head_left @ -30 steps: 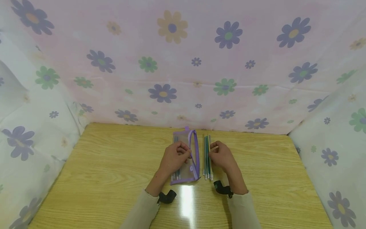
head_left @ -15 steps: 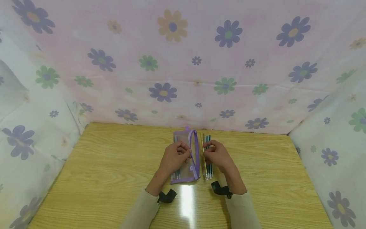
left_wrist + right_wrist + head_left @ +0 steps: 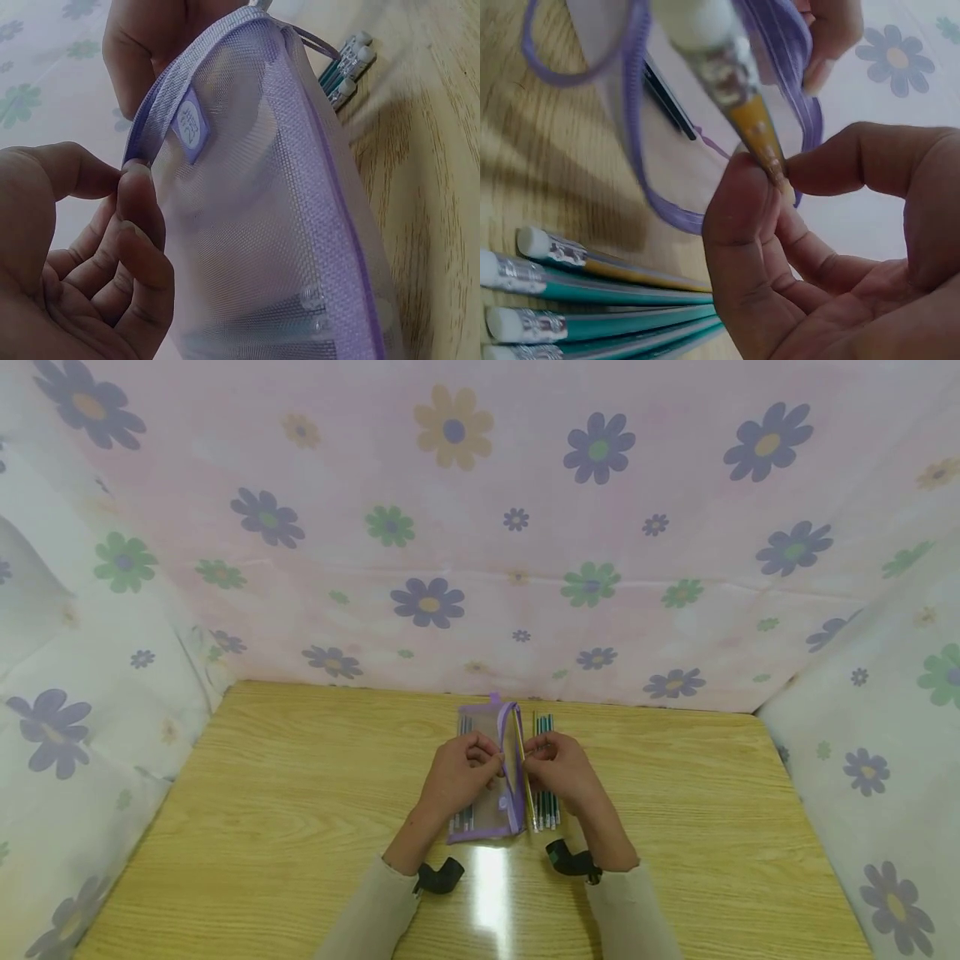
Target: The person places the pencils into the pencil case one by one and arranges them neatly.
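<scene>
My left hand (image 3: 456, 777) pinches the zipper edge of a purple-trimmed mesh pencil pouch (image 3: 480, 837), and its mouth gapes toward the right. Through the mesh, several pencils (image 3: 461, 817) show inside along the left side. In my right hand (image 3: 568, 775), thumb and fingers pinch a yellow pencil (image 3: 757, 135), its white eraser end toward me. That pencil lies slantwise at the pouch opening in the head view. Just right of it, partly under the right hand, lies a row of teal pencils (image 3: 630, 285) with a yellow one (image 3: 622, 268) among them.
The pouch and pencils lie on a wood-grain table (image 3: 300, 793). A flowered cloth (image 3: 480, 543) hangs behind the table's back edge and along both sides. Black curved wrist mounts (image 3: 441, 876) sit at the cuffs.
My right hand has picked the yellow pencil from the row and carried it left to the pouch opening. The left hand has kept its pinch on the zipper edge.
</scene>
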Motion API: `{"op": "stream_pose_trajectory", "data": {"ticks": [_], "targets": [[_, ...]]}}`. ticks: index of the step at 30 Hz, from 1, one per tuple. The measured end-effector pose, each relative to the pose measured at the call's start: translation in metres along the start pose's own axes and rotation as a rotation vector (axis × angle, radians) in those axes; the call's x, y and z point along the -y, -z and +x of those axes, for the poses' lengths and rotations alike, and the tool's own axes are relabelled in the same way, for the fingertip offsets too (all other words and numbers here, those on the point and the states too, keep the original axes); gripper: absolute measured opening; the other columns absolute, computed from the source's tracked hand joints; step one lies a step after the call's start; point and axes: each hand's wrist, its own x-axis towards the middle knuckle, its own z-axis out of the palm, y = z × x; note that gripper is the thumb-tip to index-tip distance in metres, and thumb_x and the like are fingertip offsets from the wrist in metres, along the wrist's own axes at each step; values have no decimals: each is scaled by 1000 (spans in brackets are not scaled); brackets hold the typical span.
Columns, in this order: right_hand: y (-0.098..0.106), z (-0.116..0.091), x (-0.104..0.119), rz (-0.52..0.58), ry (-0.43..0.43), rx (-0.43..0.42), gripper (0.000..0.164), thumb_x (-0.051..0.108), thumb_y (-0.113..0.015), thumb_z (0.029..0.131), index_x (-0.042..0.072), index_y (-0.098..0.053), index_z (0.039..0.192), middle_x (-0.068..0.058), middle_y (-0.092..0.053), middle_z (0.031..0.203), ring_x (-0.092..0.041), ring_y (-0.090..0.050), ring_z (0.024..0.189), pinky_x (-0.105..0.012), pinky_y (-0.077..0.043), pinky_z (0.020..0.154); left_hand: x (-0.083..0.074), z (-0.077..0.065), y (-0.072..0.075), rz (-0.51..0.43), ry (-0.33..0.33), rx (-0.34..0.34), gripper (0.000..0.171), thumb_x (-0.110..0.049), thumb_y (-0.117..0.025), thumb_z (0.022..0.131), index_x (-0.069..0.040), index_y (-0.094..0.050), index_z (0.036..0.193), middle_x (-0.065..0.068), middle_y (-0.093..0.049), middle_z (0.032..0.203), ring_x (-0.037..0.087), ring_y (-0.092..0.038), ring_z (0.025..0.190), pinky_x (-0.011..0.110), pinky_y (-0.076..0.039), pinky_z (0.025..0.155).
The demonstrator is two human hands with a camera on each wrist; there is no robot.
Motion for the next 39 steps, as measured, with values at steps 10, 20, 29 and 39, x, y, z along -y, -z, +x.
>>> {"op": "stream_pose_trajectory", "data": {"ticks": [10, 20, 29, 39], "targets": [[-7, 2, 1, 16, -4, -45, 25, -1, -65, 91, -9, -72, 113, -15, -69, 93, -21, -68, 70, -36, -62, 64, -2, -1, 1, 9, 12, -4, 3, -9, -70, 98, -6, -70, 98, 4, -75, 80, 28, -73, 66, 39, -63, 62], [-13, 3, 4, 33, -13, -81, 23, -1, -67, 91, -8, -73, 113, -15, -68, 94, -20, -66, 71, -32, -60, 62, -3, 0, 2, 34, 11, -9, 4, -10, -70, 96, -6, -69, 97, 2, -76, 79, 24, -73, 65, 36, -61, 61], [-13, 4, 2, 71, -3, -70, 25, 0, -69, 93, -8, -72, 115, -16, -68, 96, -21, -67, 70, -32, -61, 63, -4, 0, 2, 30, 17, -4, 3, -9, -70, 97, -6, -70, 97, 3, -75, 78, 23, -72, 65, 35, -62, 61], [-15, 2, 3, 64, 14, -33, 24, -2, -65, 94, -10, -70, 116, -15, -65, 95, -23, -67, 68, -35, -62, 63, -3, 1, 2, 24, 12, 6, 5, -8, -70, 97, -4, -70, 98, 11, -75, 80, 25, -73, 65, 37, -63, 62]]}}
